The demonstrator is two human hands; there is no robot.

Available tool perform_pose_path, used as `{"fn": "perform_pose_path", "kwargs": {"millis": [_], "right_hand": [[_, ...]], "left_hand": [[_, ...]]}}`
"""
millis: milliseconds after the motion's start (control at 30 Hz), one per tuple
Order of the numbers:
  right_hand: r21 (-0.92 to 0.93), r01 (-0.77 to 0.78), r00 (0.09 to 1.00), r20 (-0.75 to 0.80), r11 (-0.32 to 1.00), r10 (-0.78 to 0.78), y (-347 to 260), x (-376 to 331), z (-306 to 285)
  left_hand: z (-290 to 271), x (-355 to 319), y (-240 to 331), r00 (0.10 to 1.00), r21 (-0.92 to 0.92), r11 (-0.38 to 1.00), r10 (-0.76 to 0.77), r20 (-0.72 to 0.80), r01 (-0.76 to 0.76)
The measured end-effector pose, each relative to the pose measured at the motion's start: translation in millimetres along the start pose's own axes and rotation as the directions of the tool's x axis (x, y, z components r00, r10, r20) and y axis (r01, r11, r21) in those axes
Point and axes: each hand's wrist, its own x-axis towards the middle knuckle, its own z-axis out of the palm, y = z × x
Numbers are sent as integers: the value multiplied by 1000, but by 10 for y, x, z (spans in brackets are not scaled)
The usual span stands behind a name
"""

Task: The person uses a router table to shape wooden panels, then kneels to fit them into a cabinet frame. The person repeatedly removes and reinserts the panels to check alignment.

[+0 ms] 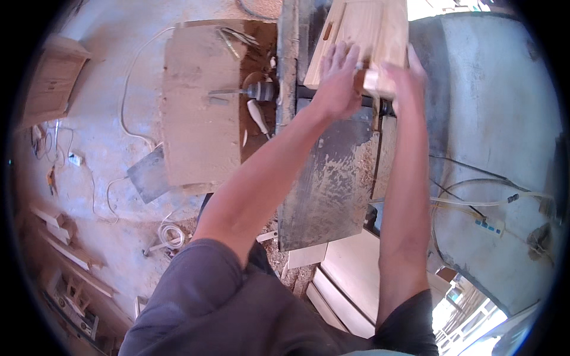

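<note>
Two bare hands out at arm's length, both at the near end of a framed wooden panel. Lies at the top of the view, beyond a dark metal machine bed, with a narrow slot near its left edge. On the panel's face, palm down, the left hand, fingers somewhat apart and pointing away, clamped on nothing; placed so, probably, to press the wood flat. At the near right corner, the right hand, blurred, with fingers along the side; cannot tell between a firm grip and a mere push. Seems set there to steady the panel from behind. Between both hands, a pale wooden block, perhaps a separate piece, perhaps the panel's own end; cannot tell which.

To the left of the bed, a dusty brown worktop, and at its right edge a drill chuck with a long bit pointing left, probably mounted so to work over that surface. Just below the chuck, a white-handled tool; higher up, a few thin strips, likely kept there within reach. Farther out, a coil of white cable on the floor to the left and a power strip to the right, well apart from the hands.
</note>
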Motion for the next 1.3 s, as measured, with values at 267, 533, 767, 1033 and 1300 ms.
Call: {"fn": "perform_pose_path", "kwargs": {"millis": [267,533,767,1033,1300], "right_hand": [[808,-278,941,120,520,316,830,-1752,-246],[675,-604,763,643,-425,-64,1265,-3141,704],[453,-703,654,715,-548,-247,1048,-4082,701],[362,-708,577,791,-606,-202,988,-4647,643],[349,-674,499,865,-651,-52,752,-4846,676]], "left_hand": [[-2077,-1418,676,887,-829,475,-459,53,295],[-2467,-2140,1430,967,-735,655,-255,2,174],[-2630,-2812,1864,949,-596,776,-308,-71,207],[-2804,-3135,2073,907,-547,779,-413,-79,307],[-3081,-3118,2098,876,-547,771,-463,-131,326]]}}
